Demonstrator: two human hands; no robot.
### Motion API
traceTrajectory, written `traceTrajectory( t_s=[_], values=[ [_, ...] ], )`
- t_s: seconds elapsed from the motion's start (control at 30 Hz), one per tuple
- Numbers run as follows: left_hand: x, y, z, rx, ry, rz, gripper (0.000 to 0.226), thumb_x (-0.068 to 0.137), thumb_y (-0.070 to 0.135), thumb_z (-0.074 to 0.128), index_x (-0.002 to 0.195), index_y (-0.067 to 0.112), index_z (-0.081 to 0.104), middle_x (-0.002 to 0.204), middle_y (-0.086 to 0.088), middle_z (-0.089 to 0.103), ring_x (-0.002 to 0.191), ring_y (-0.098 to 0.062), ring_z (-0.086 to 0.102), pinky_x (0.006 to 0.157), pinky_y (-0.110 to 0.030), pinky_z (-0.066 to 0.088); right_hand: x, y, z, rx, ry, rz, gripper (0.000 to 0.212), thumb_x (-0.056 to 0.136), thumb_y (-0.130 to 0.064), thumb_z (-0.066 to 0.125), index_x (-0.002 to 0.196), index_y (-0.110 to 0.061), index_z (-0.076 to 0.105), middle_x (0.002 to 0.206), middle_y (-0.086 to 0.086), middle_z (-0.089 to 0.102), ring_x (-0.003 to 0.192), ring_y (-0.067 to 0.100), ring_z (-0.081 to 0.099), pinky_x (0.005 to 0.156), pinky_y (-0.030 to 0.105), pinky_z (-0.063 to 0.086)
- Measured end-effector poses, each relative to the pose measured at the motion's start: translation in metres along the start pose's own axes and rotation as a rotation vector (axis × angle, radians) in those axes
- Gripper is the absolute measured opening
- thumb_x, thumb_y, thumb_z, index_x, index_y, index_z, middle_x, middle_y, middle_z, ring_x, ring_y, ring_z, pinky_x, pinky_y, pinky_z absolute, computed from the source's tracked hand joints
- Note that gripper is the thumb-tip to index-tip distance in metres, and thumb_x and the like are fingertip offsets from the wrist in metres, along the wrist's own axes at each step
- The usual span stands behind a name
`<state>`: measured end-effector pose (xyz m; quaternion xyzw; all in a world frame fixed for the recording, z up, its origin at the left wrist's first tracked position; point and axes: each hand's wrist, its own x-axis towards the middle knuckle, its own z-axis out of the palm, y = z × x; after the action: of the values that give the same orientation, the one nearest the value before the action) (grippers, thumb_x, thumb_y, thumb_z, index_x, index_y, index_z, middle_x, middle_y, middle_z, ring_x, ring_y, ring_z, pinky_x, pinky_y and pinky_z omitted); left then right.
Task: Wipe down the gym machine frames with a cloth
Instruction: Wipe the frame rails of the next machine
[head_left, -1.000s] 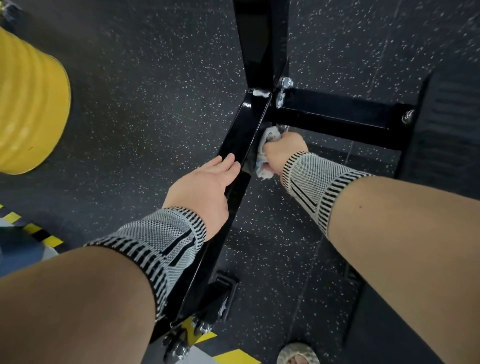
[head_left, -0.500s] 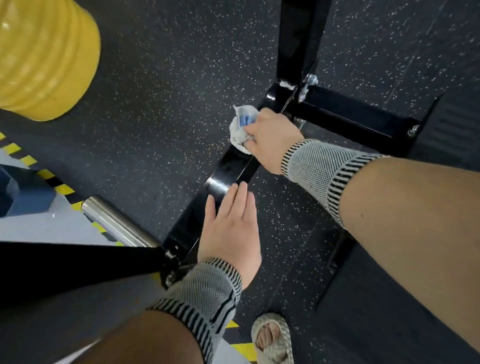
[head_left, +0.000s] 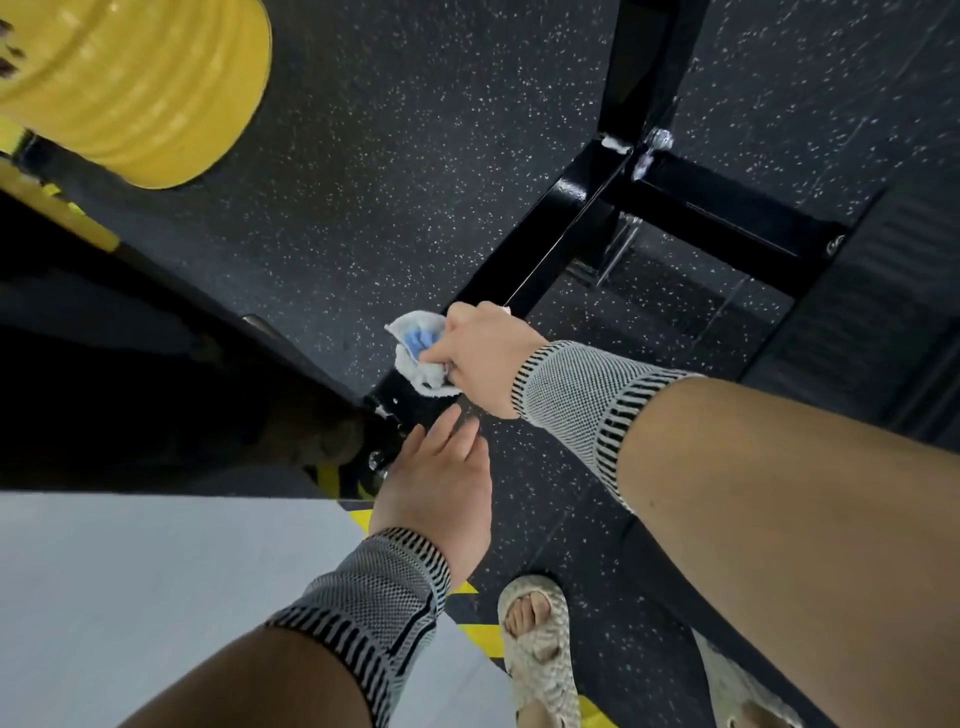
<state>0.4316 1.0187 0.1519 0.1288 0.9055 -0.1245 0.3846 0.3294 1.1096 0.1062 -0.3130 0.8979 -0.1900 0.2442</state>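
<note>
A yellow weight plate (head_left: 135, 83) is sitting far left. The left hand (head_left: 439, 488) is reaching with straight, relaxed fingers — holding nothing — toward the near end of the black frame bar (head_left: 540, 244). Just beyond it, the right hand (head_left: 485, 358) is gripping a bunched white-and-blue cloth (head_left: 418, 356), pressing it on the bar — a sandalled foot (head_left: 540, 644) near right.

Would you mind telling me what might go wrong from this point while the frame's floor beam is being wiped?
1. The left hand lies open by the bolted joint at the beam's near end; the fingers could scrape on the bolts.
2. The right hand grips the cloth bunched up, so it may skip parts of the black beam.
3. White residue near the far junction could easily be left behind.
</note>
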Motion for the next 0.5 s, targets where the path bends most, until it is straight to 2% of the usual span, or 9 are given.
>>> traceTrajectory(
  t_s=[0.1,0.17,0.3,0.37,0.43,0.5],
  values=[
    [-0.012,0.004,-0.001,-0.004,0.036,0.021,0.057,0.100,0.025,0.035,0.152,0.014,0.016,0.162,0.005,0.002,0.148,-0.013,-0.005,0.119,-0.036,0.000,-0.022,-0.001,0.001,0.061,-0.099,0.028,0.033,0.091,-0.009,0.057,0.114,-0.032,0.061,0.103,0.000,0.041,0.108,0.023,0.044,0.088,0.034,0.047],
    [-0.020,0.014,-0.005,-0.025,0.047,0.066,0.057,0.098,0.021,0.036,0.152,0.015,0.016,0.161,0.006,0.004,0.147,-0.011,-0.004,0.119,-0.035,-0.001,-0.046,0.000,0.005,0.110,-0.108,0.124,0.028,0.092,-0.007,0.054,0.112,-0.027,0.059,0.100,0.000,0.039,0.108,0.025,0.047,0.084,0.033,0.048],
    [-0.035,0.035,-0.020,-0.084,0.080,0.126,0.057,0.098,0.019,0.037,0.151,0.017,0.016,0.161,0.008,0.003,0.147,-0.010,-0.009,0.119,-0.035,-0.002,-0.100,0.000,-0.003,0.329,0.031,0.389,0.027,0.092,-0.006,0.049,0.113,-0.019,0.060,0.109,0.002,0.055,0.096,0.021,0.057,0.084,0.032,0.050],
    [-0.044,0.042,-0.031,-0.115,0.114,0.158,0.057,0.097,0.018,0.040,0.151,0.018,0.020,0.160,0.009,0.006,0.147,-0.008,-0.007,0.121,-0.034,0.002,-0.126,-0.006,-0.012,0.435,0.109,0.514,0.028,0.093,-0.007,0.043,0.114,-0.016,0.059,0.107,0.003,0.062,0.093,0.021,0.058,0.082,0.032,0.049],
    [-0.054,0.047,-0.043,-0.175,0.162,0.195,0.056,0.097,0.016,0.042,0.150,0.021,0.025,0.159,0.012,0.013,0.147,-0.007,-0.001,0.121,-0.032,0.008,-0.151,-0.016,-0.022,0.522,0.177,0.618,0.029,0.094,-0.008,0.040,0.116,-0.018,0.058,0.103,0.002,0.064,0.092,0.022,0.059,0.075,0.031,0.047],
    [-0.069,0.049,-0.058,-0.253,0.233,0.236,0.053,0.097,0.016,0.042,0.148,0.024,0.032,0.157,0.012,0.023,0.145,-0.006,0.014,0.119,-0.030,0.018,-0.178,-0.029,-0.033,0.593,0.257,0.682,0.027,0.095,-0.009,0.040,0.113,-0.017,0.057,0.096,0.002,0.063,0.088,0.022,0.059,0.072,0.031,0.044]
  ],
)
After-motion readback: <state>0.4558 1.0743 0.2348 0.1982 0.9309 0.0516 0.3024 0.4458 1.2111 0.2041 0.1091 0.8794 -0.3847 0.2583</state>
